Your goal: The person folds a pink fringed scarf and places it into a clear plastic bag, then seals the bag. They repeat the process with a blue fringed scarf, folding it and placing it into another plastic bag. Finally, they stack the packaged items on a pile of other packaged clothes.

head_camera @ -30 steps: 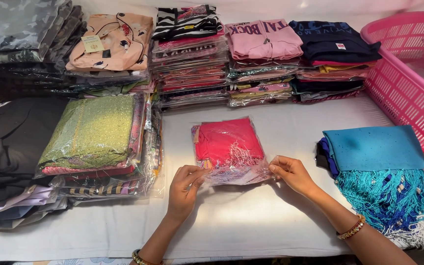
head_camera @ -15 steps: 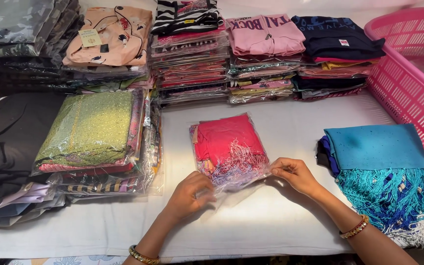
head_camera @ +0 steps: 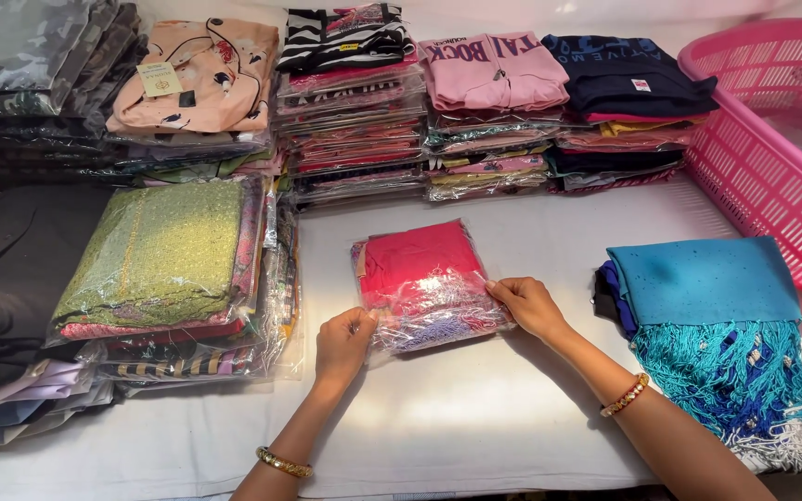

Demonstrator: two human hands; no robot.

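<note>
Pink fabric in a clear bag (head_camera: 424, 283) sits mid-desk (head_camera: 475, 436), square to the person now; half a second ago it lay skewed, one corner tipped up-left. Left hand (head_camera: 345, 336) has shifted from under the bag's near edge to its near-left corner, fingers pinched shut on the plastic. Right hand (head_camera: 529, 304) has barely moved: fingers pinched on the near-right edge. My read: the bag mouth is being flattened or folded over, packing nearly closed, not sealed that I can see.

Packages around it:
- Left: flat stack of bagged fabric, green piece (head_camera: 155, 250) on top, striped ones under.
- Far left: dark garments (head_camera: 11, 250), bagged grey-patterned pile above them.
- Back row, left to right: peach printed pack with a small pale square tag (head_camera: 161, 79); tall stack with a black-white striped top (head_camera: 345, 32); pink top (head_camera: 494, 70) on a bagged stack, print on it; navy top (head_camera: 628, 74) with a small red-white label, on mixed colours.
- Right: teal scarf (head_camera: 717, 297), unbagged, fringe hanging toward the desk edge.
- Far right: pink slotted basket (head_camera: 772, 176), contents unclear.

Gold bangles on both wrists.
</note>
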